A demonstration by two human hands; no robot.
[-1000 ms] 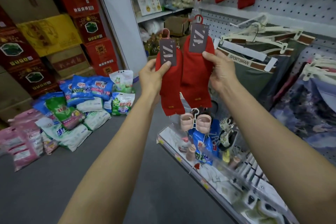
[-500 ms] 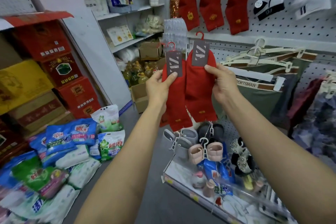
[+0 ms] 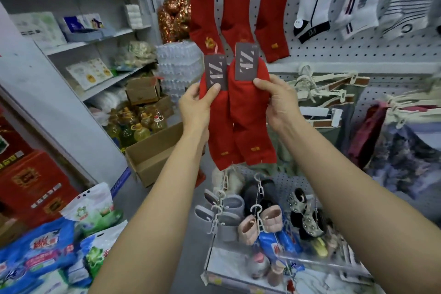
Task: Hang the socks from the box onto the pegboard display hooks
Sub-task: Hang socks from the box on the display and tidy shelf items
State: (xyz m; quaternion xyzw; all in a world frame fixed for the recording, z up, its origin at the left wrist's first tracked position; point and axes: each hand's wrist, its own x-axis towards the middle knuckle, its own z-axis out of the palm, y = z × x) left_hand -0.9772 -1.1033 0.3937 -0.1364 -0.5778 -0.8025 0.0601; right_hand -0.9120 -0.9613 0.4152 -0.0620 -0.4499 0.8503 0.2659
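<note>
I hold up two pairs of red socks side by side in front of the white pegboard [image 3: 372,52]. My left hand [image 3: 195,105] pinches the left red sock pair [image 3: 220,141] just under its grey card tag. My right hand [image 3: 278,100] pinches the right red sock pair [image 3: 253,126] beside its grey tag. Both pairs hang downward with gold marks near their lower ends. Three more red socks [image 3: 232,12] hang on the pegboard above them. An open cardboard box [image 3: 152,155] stands on the floor below left.
White and striped socks [image 3: 338,5] hang at the upper right. Hangers with underwear [image 3: 329,93] sit to the right. Slippers and small goods [image 3: 257,217] hang below over a shelf. Detergent bags [image 3: 59,246] lie on the floor left, beside red cartons [image 3: 31,186] and shelving [image 3: 78,38].
My view has tilted upward and closer to the pegboard, bringing the hanging red socks into full view. Both hands keep their grip and have raised the two pairs toward the board.
</note>
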